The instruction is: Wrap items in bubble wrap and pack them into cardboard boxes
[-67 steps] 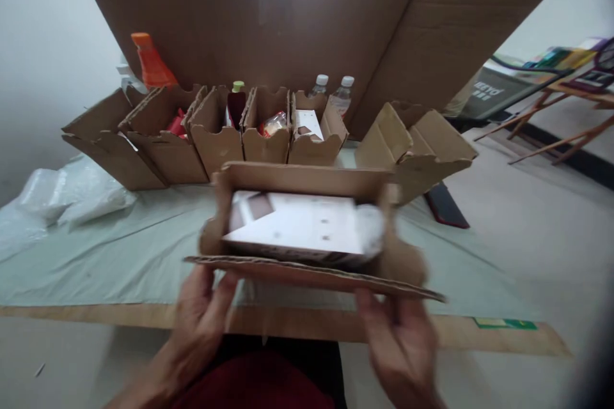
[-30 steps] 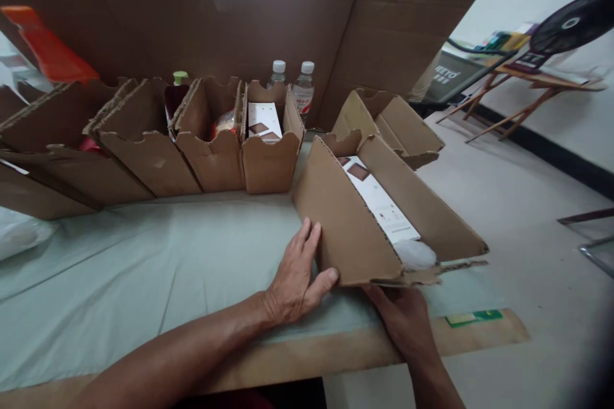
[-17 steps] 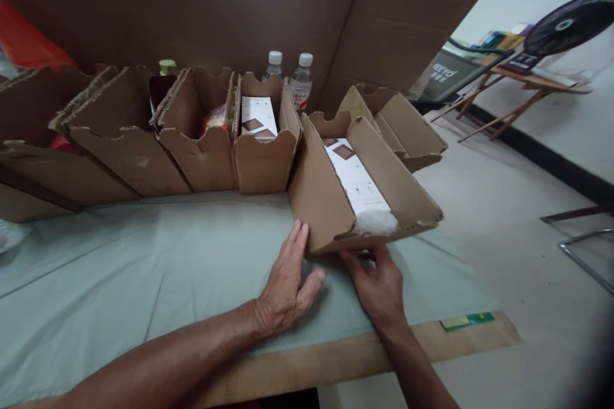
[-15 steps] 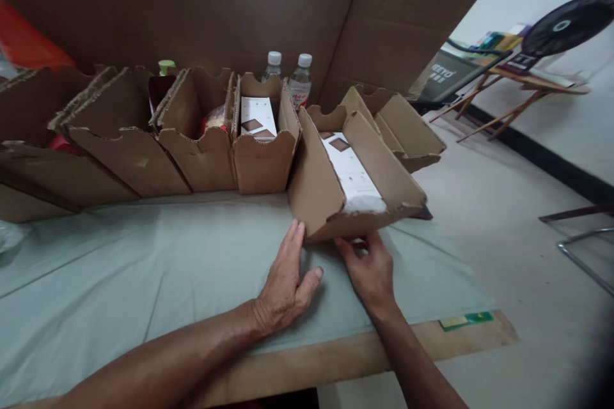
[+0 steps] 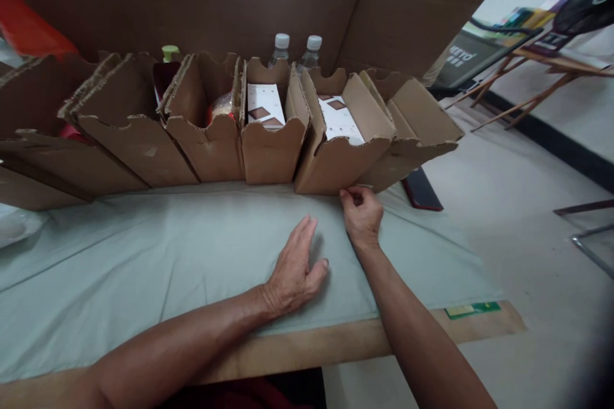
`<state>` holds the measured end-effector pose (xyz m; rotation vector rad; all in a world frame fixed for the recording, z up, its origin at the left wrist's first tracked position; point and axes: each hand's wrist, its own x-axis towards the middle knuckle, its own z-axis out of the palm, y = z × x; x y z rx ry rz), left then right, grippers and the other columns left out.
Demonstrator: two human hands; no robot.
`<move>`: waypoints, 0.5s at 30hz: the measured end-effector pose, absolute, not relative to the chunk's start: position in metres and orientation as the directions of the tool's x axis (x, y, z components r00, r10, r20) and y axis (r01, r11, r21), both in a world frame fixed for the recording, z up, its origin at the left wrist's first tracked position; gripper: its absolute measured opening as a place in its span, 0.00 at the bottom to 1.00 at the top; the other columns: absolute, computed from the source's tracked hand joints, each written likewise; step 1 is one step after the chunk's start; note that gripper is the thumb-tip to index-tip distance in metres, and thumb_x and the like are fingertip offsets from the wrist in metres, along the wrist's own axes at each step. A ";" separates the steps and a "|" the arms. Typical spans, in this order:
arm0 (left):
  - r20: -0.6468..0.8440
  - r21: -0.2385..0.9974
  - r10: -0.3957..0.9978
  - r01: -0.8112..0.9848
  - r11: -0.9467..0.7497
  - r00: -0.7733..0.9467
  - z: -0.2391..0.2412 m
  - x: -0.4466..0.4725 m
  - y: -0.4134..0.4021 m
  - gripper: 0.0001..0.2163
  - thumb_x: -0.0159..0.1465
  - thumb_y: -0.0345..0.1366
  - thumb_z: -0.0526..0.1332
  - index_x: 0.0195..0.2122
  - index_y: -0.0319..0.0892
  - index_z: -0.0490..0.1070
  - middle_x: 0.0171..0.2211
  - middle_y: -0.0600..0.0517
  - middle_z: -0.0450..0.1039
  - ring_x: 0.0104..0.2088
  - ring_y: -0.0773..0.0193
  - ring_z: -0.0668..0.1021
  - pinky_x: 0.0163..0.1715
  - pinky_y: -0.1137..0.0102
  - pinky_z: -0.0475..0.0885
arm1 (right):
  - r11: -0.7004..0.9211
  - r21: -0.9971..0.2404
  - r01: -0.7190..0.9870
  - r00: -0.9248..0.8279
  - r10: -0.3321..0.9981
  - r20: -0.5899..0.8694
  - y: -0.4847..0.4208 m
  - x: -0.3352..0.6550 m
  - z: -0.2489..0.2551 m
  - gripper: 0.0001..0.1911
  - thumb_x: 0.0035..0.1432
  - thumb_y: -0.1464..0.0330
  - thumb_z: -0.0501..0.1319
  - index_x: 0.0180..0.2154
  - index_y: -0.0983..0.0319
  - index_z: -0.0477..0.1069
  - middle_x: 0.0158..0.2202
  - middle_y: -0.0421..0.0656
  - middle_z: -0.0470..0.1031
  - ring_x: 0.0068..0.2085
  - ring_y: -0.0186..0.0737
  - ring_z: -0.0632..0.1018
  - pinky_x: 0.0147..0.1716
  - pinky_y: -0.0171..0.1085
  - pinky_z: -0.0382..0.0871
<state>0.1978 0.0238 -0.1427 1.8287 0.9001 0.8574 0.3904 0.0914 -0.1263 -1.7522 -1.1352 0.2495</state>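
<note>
My left hand (image 5: 296, 270) rests on the pale green cloth (image 5: 215, 249), fingers stretched out, thumb apart, with nothing in it. My right hand (image 5: 363, 214) is closed, its curled fingers at the lower front edge of a cardboard bin (image 5: 336, 169). How far the fingertips reach under the bin is hidden. That bin stands upright in the row, and a white box with brown diamond shapes (image 5: 339, 118) lies inside it. Left of it, another cardboard bin (image 5: 268, 156) holds a similar white box (image 5: 265, 105).
More cardboard bins (image 5: 137, 153) continue leftward, and one (image 5: 407, 153) leans on the right. Two capped bottles (image 5: 281, 48) stand behind. A dark flat object (image 5: 422, 190) lies near the table's right edge. A wooden strip (image 5: 345, 345) forms the front edge. A fan (image 5: 585, 6) stands beyond.
The bin at my right hand has gone from tilted and pulled forward to upright in the row. My right hand moved away from me with it; my left hand came off its side.
</note>
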 end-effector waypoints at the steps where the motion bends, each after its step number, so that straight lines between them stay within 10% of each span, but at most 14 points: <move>1: 0.182 0.916 0.849 0.227 -0.329 0.495 -0.142 0.198 0.024 0.34 0.65 0.36 0.58 0.72 0.35 0.52 0.74 0.33 0.51 0.74 0.42 0.56 0.73 0.41 0.51 | -0.053 -0.818 0.572 0.523 0.792 0.314 0.088 0.386 -0.124 0.13 0.56 0.55 0.58 0.32 0.58 0.69 0.29 0.46 0.77 0.32 0.45 0.77 0.38 0.45 0.74; 8: 0.218 0.922 0.860 0.190 -0.336 0.462 -0.145 0.201 0.026 0.38 0.62 0.33 0.59 0.73 0.38 0.49 0.73 0.36 0.54 0.73 0.43 0.60 0.73 0.44 0.54 | 0.156 -0.833 0.530 0.194 0.934 0.299 0.091 0.345 -0.115 0.17 0.57 0.61 0.61 0.46 0.59 0.78 0.44 0.47 0.84 0.44 0.45 0.82 0.42 0.43 0.77; 15: 0.181 0.927 0.858 0.209 -0.312 0.480 -0.151 0.203 0.024 0.37 0.62 0.34 0.58 0.73 0.36 0.50 0.73 0.36 0.54 0.74 0.41 0.58 0.73 0.43 0.54 | 0.157 -0.853 0.497 0.220 0.929 0.299 0.090 0.350 -0.110 0.19 0.60 0.62 0.60 0.51 0.62 0.75 0.45 0.50 0.83 0.39 0.42 0.82 0.40 0.43 0.78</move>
